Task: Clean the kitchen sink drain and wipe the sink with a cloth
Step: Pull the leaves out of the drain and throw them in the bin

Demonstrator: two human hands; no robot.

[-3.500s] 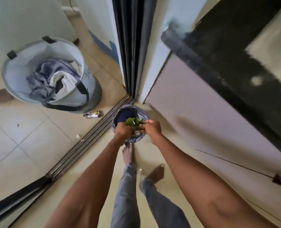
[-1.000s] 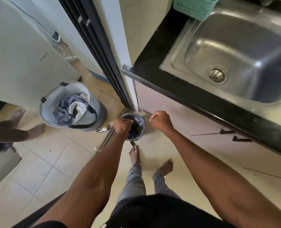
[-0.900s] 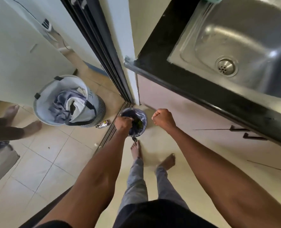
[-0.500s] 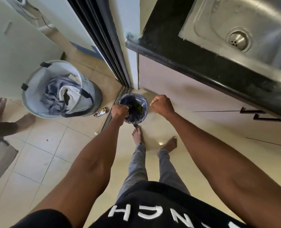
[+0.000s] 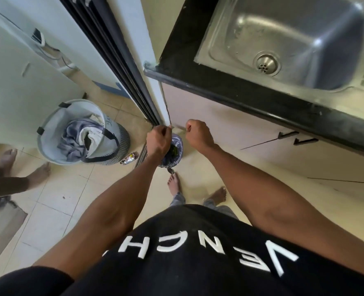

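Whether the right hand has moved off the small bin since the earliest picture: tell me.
Yes. The right hand was over the small bin opening; it is now a fist to the bin's right, in front of the cabinet door.

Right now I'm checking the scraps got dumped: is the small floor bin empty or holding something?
Holding something: green scraps lie inside the small bin, on its dark liner, below the left hand.

White letters on the black shirt [image 5: 198, 263], seen upside down, seemingly read "VENCH".
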